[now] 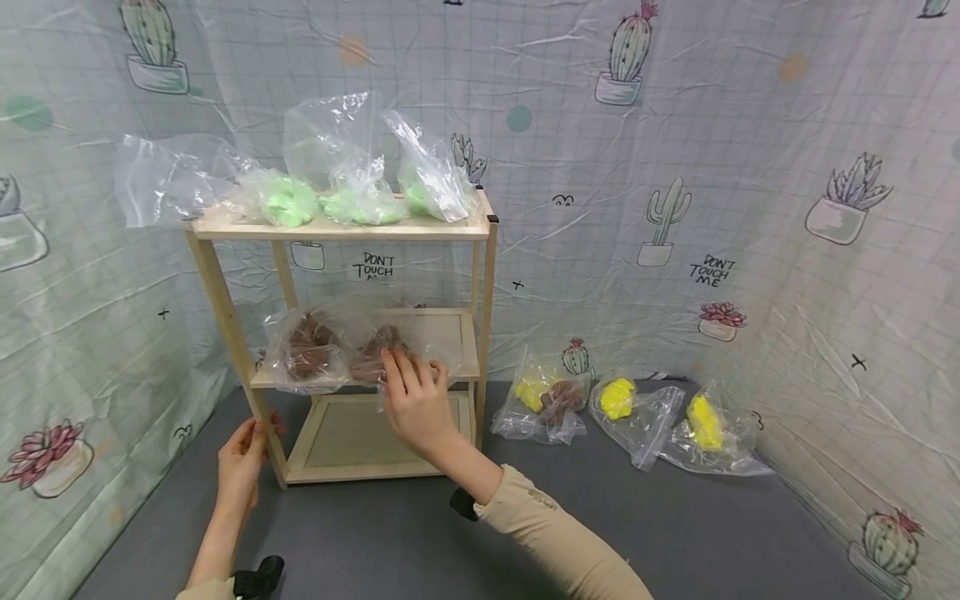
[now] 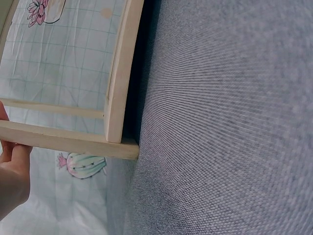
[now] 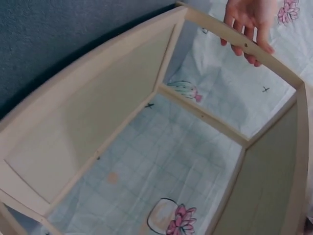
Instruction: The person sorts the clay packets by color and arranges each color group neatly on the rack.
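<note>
A wooden shelf rack (image 1: 347, 235) stands on the grey table. My left hand (image 1: 242, 458) grips its front left post (image 1: 222, 321) low down, fingers round the wood; the left wrist view also shows this hand (image 2: 14, 176) at the post. On the middle shelf lie two clear plastic bags with brown lumps, a left bag (image 1: 309, 346) and a right bag (image 1: 367, 354). My right hand (image 1: 420, 408) touches the right bag, fingers fairly straight on its front. Its thumb is hidden. In the right wrist view, my left hand (image 3: 252, 19) shows at the post.
Bags with light green lumps (image 1: 288, 200) lie on the top shelf. Right of the rack, on the table, lie a bag with yellow and brown lumps (image 1: 561, 400) and two bags with yellow lumps (image 1: 617, 398). A cactus-print curtain (image 1: 787, 333) surrounds the table.
</note>
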The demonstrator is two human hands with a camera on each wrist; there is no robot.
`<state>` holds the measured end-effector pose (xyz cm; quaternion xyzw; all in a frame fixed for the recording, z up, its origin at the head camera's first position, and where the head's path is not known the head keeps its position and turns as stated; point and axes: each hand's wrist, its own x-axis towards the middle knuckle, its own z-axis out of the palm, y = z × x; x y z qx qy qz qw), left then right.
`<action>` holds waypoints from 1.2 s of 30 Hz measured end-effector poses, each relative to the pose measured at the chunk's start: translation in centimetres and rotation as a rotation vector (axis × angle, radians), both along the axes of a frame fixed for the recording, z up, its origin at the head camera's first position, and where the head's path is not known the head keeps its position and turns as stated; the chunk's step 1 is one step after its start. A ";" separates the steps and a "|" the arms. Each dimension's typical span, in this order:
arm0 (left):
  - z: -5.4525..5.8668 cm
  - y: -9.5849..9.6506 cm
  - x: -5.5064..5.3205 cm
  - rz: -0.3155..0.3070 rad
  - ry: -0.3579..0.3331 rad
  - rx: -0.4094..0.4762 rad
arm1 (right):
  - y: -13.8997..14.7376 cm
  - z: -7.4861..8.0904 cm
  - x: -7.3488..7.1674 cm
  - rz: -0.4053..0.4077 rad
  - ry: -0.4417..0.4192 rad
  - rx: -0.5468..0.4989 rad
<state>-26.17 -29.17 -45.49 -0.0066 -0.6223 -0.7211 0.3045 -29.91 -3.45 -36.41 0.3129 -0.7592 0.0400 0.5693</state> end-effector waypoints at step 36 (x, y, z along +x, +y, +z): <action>0.0 0.0 0.0 0.011 -0.029 -0.008 | 0.2 3.6 -1.9 -0.018 -0.655 0.328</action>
